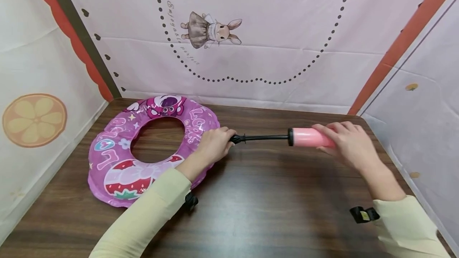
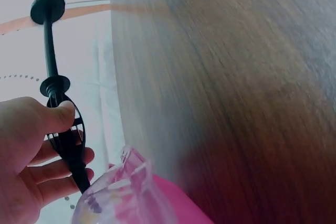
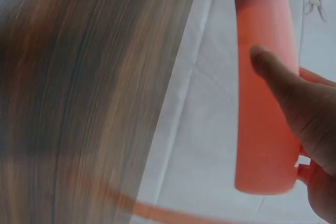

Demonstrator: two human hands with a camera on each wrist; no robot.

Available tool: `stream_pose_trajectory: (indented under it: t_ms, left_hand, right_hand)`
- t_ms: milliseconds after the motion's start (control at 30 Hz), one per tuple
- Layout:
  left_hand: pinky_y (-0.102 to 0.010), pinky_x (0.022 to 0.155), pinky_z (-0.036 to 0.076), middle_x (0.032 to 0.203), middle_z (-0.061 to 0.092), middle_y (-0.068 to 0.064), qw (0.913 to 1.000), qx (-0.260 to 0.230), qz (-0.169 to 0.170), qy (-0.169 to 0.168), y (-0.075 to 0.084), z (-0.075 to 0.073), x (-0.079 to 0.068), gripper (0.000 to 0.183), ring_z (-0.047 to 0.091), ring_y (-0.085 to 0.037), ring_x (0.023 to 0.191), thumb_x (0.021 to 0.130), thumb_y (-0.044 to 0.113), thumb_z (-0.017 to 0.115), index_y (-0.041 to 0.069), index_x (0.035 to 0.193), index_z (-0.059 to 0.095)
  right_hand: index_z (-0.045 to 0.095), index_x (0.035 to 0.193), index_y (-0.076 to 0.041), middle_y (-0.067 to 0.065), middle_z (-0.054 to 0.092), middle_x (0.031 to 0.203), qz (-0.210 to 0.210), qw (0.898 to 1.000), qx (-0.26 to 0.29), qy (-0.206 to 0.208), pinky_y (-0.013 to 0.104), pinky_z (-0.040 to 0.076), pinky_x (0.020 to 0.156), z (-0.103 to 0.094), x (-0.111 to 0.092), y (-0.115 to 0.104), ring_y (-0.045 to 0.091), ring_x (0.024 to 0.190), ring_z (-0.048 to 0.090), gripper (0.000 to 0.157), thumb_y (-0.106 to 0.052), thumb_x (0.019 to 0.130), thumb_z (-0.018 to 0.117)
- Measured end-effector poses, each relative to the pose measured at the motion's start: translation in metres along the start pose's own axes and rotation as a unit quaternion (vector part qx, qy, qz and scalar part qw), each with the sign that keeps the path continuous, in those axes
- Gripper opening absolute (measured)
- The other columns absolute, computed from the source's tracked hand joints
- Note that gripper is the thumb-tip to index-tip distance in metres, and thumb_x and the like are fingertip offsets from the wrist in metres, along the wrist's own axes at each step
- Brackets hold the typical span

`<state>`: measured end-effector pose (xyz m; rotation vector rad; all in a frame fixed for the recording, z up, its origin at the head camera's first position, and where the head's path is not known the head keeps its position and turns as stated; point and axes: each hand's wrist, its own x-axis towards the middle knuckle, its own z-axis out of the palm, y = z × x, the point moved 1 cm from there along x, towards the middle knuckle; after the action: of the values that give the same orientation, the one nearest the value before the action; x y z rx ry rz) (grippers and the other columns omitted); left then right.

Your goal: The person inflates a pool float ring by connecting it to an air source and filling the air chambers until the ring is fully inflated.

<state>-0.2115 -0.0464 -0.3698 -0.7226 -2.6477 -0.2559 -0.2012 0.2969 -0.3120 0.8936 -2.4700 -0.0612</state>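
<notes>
A hand air pump is stretched sideways between both hands, its black rod [image 1: 269, 137] drawn out of the pink barrel [image 1: 307, 137]. The left hand [image 1: 214, 145] grips the pump's black handle [image 2: 67, 140] at the right edge of a purple inflatable swim ring [image 1: 102, 152]. In the left wrist view, the handle's tapered tip meets the ring's clear plastic [image 2: 118, 195]; the joint is partly hidden. Around the pink barrel [image 3: 265, 129] the right hand [image 1: 349, 144] is wrapped, thumb along its side. The ring looks puffed out, with some wrinkles along its rim.
The brown wood-grain table [image 1: 244, 210] bears the ring on its left half. A pale printed cloth [image 1: 269, 23] with a rabbit drawing hangs behind, and similar cloths stand at both sides. Black straps show at each sleeve cuff.
</notes>
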Motion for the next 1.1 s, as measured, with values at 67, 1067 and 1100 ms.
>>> stream_pose_trajectory:
  t_ms: [67,1067,1100]
  left_hand:
    - [-0.036,0.057,0.052,0.086,0.065,-0.005,0.9999,0.0,0.004,0.009,0.001,0.0,0.001,0.026,0.064,-0.024,0.069,0.079,0.021,0.071,0.01,0.101,0.066]
    - [-0.036,0.057,0.051,0.083,0.065,-0.002,0.9998,-0.003,-0.005,0.02,-0.007,0.001,-0.004,0.025,0.065,-0.023,0.069,0.078,0.023,0.072,0.013,0.1,0.067]
    - [-0.036,0.057,0.051,0.083,0.065,-0.003,0.9998,-0.002,-0.006,0.021,-0.007,0.002,-0.004,0.025,0.065,-0.023,0.069,0.078,0.022,0.072,0.013,0.1,0.067]
  right_hand:
    - [0.058,0.119,-0.018,0.013,0.063,0.092,-0.019,1.0,-0.005,0.008,0.049,0.042,0.067,0.005,0.014,-0.014,0.036,0.085,0.056,0.061,-0.064,0.08,0.051]
    - [0.058,0.118,-0.02,0.013,0.063,0.087,-0.01,1.0,-0.007,0.023,0.049,0.042,0.064,0.007,0.002,-0.005,0.036,0.081,0.056,0.074,-0.071,0.082,0.019]
    - [0.058,0.118,-0.02,0.012,0.062,0.087,-0.01,1.0,-0.009,0.025,0.049,0.042,0.064,0.006,0.002,-0.003,0.036,0.081,0.056,0.075,-0.072,0.082,0.018]
